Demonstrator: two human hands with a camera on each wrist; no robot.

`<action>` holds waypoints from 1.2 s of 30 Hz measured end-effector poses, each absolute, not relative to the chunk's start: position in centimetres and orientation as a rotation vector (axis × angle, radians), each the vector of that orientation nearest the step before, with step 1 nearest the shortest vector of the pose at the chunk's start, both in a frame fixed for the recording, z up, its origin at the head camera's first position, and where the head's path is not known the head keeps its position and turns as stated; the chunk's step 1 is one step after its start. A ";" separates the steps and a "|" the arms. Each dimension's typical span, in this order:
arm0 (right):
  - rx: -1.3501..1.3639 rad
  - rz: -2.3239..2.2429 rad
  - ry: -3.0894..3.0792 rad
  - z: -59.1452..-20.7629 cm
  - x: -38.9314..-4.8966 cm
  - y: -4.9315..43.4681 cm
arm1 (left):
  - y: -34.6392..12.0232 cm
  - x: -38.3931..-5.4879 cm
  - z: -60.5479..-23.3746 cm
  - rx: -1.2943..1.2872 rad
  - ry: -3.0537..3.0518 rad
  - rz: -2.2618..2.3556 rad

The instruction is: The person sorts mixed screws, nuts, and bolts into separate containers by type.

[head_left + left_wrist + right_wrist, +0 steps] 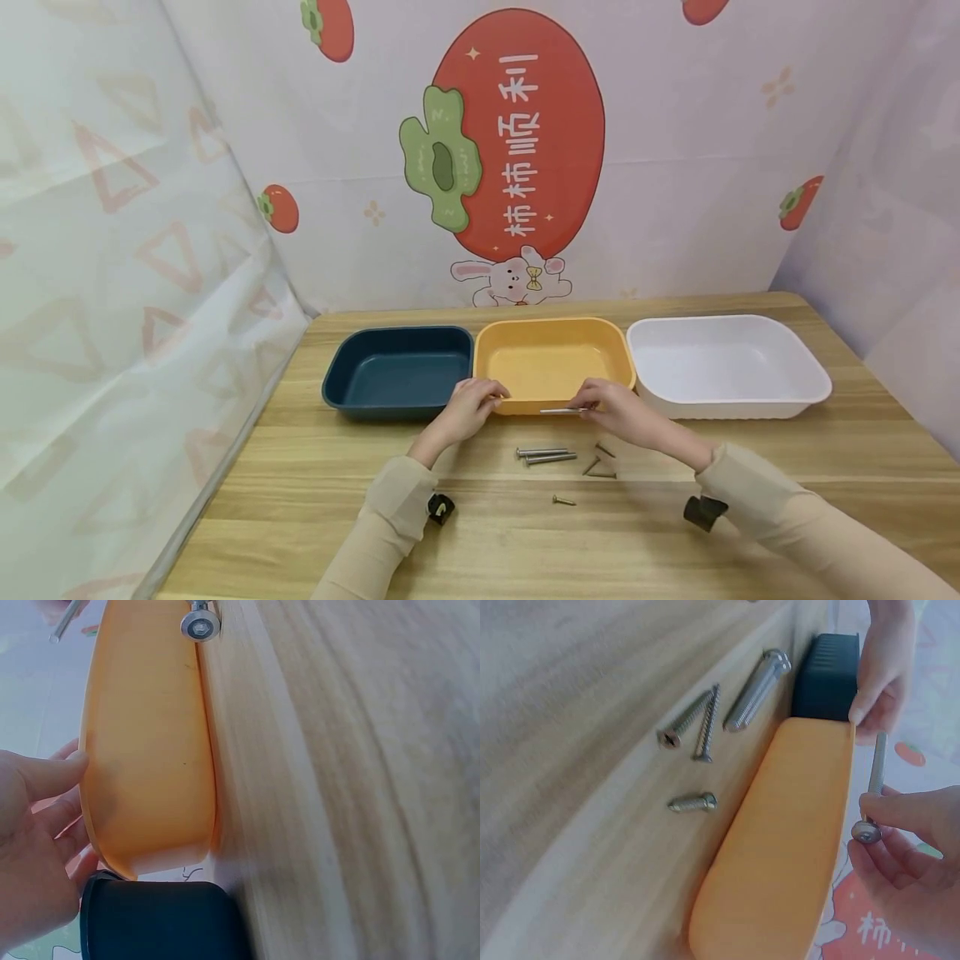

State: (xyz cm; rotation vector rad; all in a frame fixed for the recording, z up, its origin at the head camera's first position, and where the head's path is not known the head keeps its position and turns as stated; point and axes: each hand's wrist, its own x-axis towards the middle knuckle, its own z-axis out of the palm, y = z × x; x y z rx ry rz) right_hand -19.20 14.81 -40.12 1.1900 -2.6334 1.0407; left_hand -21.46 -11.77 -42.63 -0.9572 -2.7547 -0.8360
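My left hand (467, 410) grips the near left rim of the yellow bin (555, 362). In the left wrist view its thumb (56, 774) presses the outer side at the rim, while the other fingers are partly hidden behind the wall. With thumb and fingers, my right hand (626, 414) pinches a long silver bolt (878, 772) near its round head. That bolt lies almost level at the bin's front rim in the head view. On the table below, more long bolts (551, 457) lie side by side, with several short screws (592, 466) to their right.
A dark teal bin (405, 375) stands left of the yellow one and a white bin (727, 367) on its right. One short screw (564, 501) lies nearer the front of the wooden table (300, 508). A printed curtain (345, 150) hangs behind.
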 end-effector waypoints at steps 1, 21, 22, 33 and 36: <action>1.189 1.036 -2.638 -40.0 -19.4 14.9 | -11.8 -21.5 -42.6 -0.957 -2.755 -0.837; 1.129 0.983 -2.752 -38.4 -24.4 15.9 | -11.7 -21.4 -42.6 -0.937 -2.771 -0.862; 1.132 0.983 -2.761 -38.4 -24.6 15.9 | -11.7 -21.4 -42.6 -0.936 -2.772 -0.863; 1.177 0.929 -2.803 -37.9 -26.5 15.7 | -11.8 -21.5 -42.6 -0.950 -2.765 -0.874; 1.177 0.928 -2.819 -37.9 -27.0 15.5 | -11.8 -21.5 -42.7 -0.948 -2.766 -0.880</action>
